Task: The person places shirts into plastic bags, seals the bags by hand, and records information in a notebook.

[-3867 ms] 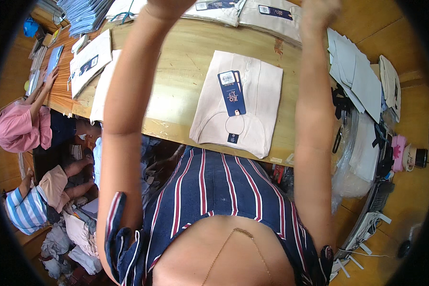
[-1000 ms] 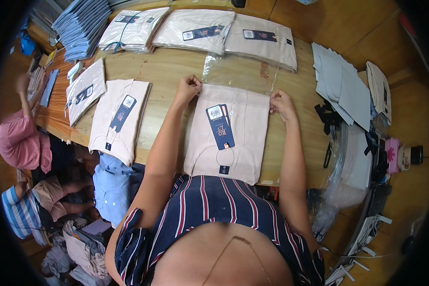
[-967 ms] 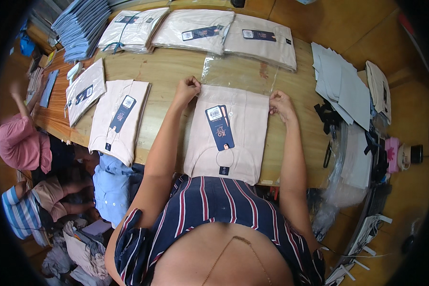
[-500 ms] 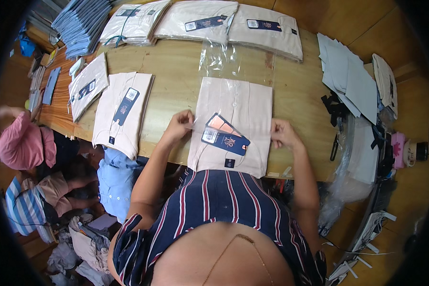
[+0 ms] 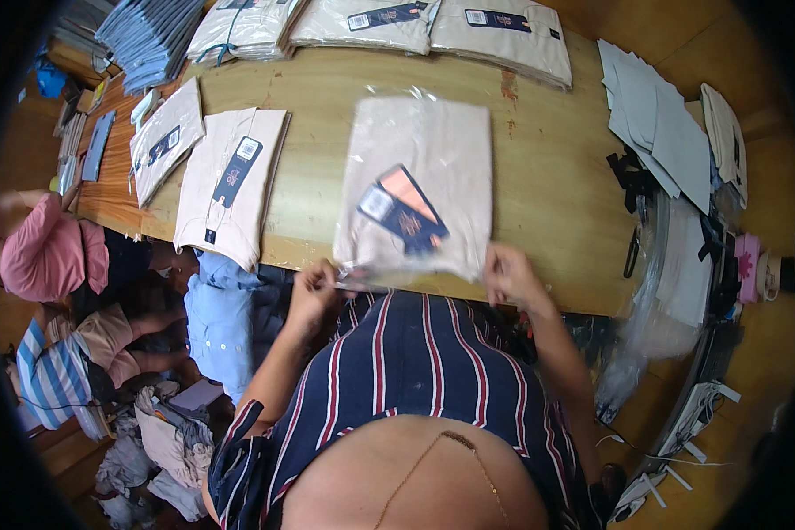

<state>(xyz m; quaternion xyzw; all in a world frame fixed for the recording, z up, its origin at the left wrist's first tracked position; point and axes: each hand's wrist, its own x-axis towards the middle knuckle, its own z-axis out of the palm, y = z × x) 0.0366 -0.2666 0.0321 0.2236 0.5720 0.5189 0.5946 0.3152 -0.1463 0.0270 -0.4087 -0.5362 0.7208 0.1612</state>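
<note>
A folded cream shirt (image 5: 415, 146) in a clear plastic bag lies before me at the table's near edge, slightly blurred. Dark blue and orange tags (image 5: 404, 212) rest on its front under the film. My left hand (image 5: 316, 290) pinches the bag's near left corner, where the film bunches up. At the near right corner, my right hand (image 5: 512, 281) has its fingers closed on the bag's edge. To the left lie another folded cream shirt (image 5: 225, 190) with a blue tag and a bagged one (image 5: 168, 141).
Bagged cream shirts (image 5: 503, 44) line the table's (image 5: 556, 177) far edge. Folded blue shirts (image 5: 146, 40) are stacked far left. White card sheets (image 5: 654, 119), black strips (image 5: 629, 177) and loose plastic film (image 5: 645, 309) lie right. A person in pink (image 5: 49, 252) and another in striped clothing (image 5: 57, 362) are at left.
The film that stretched beyond the shirt's far end has been drawn toward me, and the bag now covers the shirt. Both hands have moved down to its near corners.
</note>
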